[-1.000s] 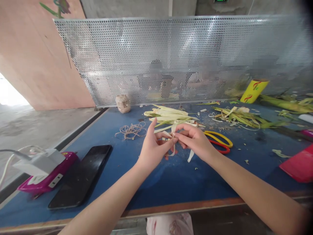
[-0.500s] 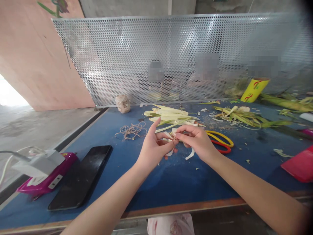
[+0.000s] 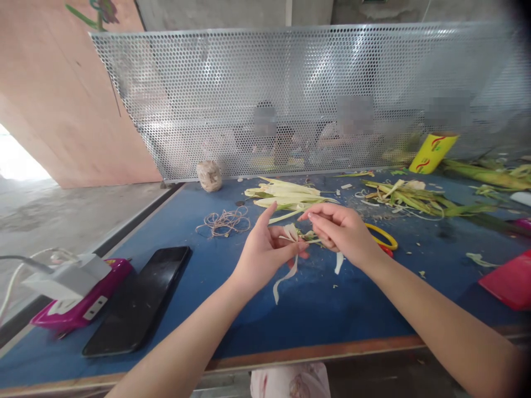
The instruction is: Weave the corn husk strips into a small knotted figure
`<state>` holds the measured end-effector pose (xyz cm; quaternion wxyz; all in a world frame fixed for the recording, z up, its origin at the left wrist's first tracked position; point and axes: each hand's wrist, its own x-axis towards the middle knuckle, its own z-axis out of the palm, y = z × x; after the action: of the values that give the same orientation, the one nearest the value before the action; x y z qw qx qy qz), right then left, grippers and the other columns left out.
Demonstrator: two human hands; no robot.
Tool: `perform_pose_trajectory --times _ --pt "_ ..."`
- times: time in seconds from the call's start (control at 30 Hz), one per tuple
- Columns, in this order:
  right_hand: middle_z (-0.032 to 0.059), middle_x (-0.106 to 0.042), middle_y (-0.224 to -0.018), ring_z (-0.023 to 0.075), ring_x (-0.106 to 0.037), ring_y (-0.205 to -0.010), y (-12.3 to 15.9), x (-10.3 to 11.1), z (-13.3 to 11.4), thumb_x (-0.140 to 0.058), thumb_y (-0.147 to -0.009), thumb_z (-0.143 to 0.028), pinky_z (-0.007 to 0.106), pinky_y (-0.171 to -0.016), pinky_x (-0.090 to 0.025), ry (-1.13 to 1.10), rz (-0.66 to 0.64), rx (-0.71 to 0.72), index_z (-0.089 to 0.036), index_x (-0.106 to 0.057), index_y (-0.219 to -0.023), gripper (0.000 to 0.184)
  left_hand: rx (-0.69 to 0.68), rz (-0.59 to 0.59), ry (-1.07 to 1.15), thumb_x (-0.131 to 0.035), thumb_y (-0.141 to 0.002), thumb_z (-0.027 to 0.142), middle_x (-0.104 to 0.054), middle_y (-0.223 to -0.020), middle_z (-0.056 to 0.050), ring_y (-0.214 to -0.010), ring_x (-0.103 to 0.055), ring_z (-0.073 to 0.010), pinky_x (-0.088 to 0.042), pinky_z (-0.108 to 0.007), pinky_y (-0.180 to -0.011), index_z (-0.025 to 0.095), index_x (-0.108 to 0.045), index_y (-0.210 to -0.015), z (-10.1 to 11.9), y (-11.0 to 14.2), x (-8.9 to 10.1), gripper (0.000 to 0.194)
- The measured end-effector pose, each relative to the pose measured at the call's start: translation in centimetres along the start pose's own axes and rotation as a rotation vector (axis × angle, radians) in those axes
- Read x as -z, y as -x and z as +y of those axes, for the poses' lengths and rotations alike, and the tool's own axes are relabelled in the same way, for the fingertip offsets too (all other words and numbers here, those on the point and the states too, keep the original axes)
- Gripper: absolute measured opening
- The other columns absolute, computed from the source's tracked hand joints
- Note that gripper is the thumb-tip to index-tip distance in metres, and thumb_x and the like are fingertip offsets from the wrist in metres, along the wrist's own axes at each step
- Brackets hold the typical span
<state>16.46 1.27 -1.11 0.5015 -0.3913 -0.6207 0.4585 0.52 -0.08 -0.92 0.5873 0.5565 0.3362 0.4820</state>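
Left hand (image 3: pixel 262 250): fingers pinching pale, ribbon-thin husk strips (image 3: pixel 291 232) (one curling).
Right hand (image 3: pixel 341 228): fingers curled, grip unclear.
Twine (image 3: pixel 224 223): wiry tangle, left hand's ten o'clock.

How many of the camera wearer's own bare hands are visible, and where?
2. The bare left hand pinches pale, thin husk strips above the blue table; the bare right hand is just to its right; whether it holds anything is unclear. Neither is hidden.
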Motion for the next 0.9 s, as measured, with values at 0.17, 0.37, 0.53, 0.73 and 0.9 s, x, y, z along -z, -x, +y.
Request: perform_pose_trajectory --times 0.17,0.37,0.53,0.73,0.9 --pt "-0.0080 -0.035 -0.048 0.0026 -0.027 -0.036 0.0 0.3 -0.1 -0.053 -0.082 -0.031 0.018 -0.033 -0.017 -0.036 0.024 0.024 -0.016 -0.060 -0.082 0.017 0.021 0.050 0.008 -0.073 -0.061 0.012 -0.062 -0.062 0.003 -0.056 -0.065 -0.0163 -0.042 -0.020 -0.045 0.014 -0.017 -0.139 0.3 -0.1 0.1 0.096" --pt "-0.0061 -0.044 -0.055 0.0035 -0.034 -0.039 -0.2 0.2 0.5 -0.055 -0.079 -0.032 0.018 -0.036 -0.024 0.009 -0.055 0.000 -0.018 -0.057 -0.077 0.014 0.068 0.085 0.124 -0.055 -0.081 0.022 -0.064 -0.071 -0.003 -0.062 -0.066 -0.0174 -0.044 -0.022 -0.045 0.012 -0.017 -0.138 0.8 -0.2 0.1 0.069" --pt "-0.0023 -0.053 -0.059 0.0063 -0.043 -0.044 -0.4 0.0 0.8 -0.053 -0.079 -0.043 0.020 -0.040 -0.033 0.047 -0.153 -0.079 -0.017 -0.056 -0.072 0.027 0.086 0.064 0.131 -0.050 -0.085 0.024 -0.066 -0.069 -0.004 -0.060 -0.066 -0.0175 -0.045 -0.022 -0.044 0.012 -0.021 -0.137 0.6 -0.3 0.0 0.061" --pt "-0.0051 -0.045 -0.048 0.0042 -0.034 -0.038 -0.6 -0.5 1.5 -0.061 -0.070 -0.051 0.018 -0.037 -0.025 -0.024 -0.128 -0.218 -0.015 -0.062 -0.074 0.036 0.112 0.068 0.061 -0.058 -0.079 0.018 -0.068 -0.071 -0.007 -0.060 -0.066 -0.0177 -0.045 -0.021 -0.043 0.012 -0.016 -0.139 0.6 -0.2 -0.2 0.074" --pt "-0.0060 -0.044 -0.048 0.0043 -0.035 -0.039 -0.7 -0.5 1.8 -0.065 -0.068 -0.048 0.017 -0.036 -0.023 -0.028 -0.019 -0.172 -0.015 -0.062 -0.077 0.034 0.116 0.098 0.080 -0.059 -0.078 0.019 -0.069 -0.071 -0.006 -0.060 -0.067 -0.0177 -0.045 -0.021 -0.043 0.013 -0.017 -0.140 0.8 -0.1 -0.5 0.075"
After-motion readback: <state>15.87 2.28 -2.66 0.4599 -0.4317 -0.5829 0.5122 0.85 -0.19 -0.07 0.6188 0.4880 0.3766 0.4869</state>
